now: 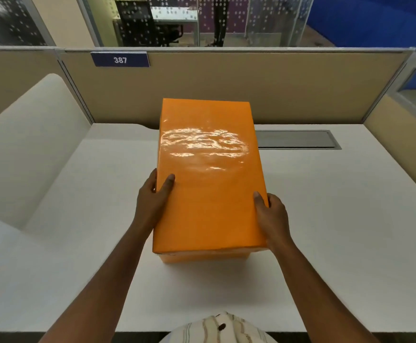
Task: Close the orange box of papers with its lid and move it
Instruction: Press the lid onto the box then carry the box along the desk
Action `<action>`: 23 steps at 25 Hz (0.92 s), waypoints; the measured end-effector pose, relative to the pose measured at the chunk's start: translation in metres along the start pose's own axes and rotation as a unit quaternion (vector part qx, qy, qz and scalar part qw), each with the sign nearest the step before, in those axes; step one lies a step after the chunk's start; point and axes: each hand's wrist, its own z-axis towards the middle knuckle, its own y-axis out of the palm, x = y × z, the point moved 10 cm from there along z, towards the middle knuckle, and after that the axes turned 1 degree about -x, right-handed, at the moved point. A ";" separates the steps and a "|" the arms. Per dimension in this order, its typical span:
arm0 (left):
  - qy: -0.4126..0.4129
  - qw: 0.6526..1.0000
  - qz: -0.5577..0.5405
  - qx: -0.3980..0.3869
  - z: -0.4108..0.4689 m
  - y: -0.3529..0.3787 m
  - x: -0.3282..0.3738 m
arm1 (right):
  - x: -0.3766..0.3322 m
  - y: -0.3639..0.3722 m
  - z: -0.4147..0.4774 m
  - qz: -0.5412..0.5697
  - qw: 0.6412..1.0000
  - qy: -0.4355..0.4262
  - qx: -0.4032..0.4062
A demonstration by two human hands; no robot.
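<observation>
While both bare arms reach forward over the white desk (325, 219), the scene reads from the left like this: a curved cream divider (28, 144) borders the desk's left side, and a tan partition (226, 82) runs along the back, carrying a blue plate marked 387 (120, 59). The left hand (152, 196) presses against the left long side of the orange lid (209, 174), thumb lying on its glossy top and fingers wrapped down out of sight. That lid sits fully over the orange box (202, 257), whose lower front edge peeks out beneath it; the box stands at the desk's middle, and whether it is touching the surface cannot be told. The right hand (273, 216) clasps the lid's right long side nearer the front corner, thumb on top. Behind the box to the right lies a grey cable slot (298, 139).
</observation>
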 end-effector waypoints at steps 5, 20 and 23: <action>-0.046 0.999 0.013 -0.023 0.002 0.000 -0.025 | 0.008 0.010 -0.006 0.000 1.000 -0.005 0.014; -0.044 0.998 -0.017 -0.044 0.030 0.004 -0.037 | -0.005 0.029 0.006 -0.078 0.996 -0.026 0.042; -0.041 0.998 -0.010 -0.042 0.035 0.007 -0.039 | -0.007 0.031 0.012 -0.106 0.992 -0.024 0.061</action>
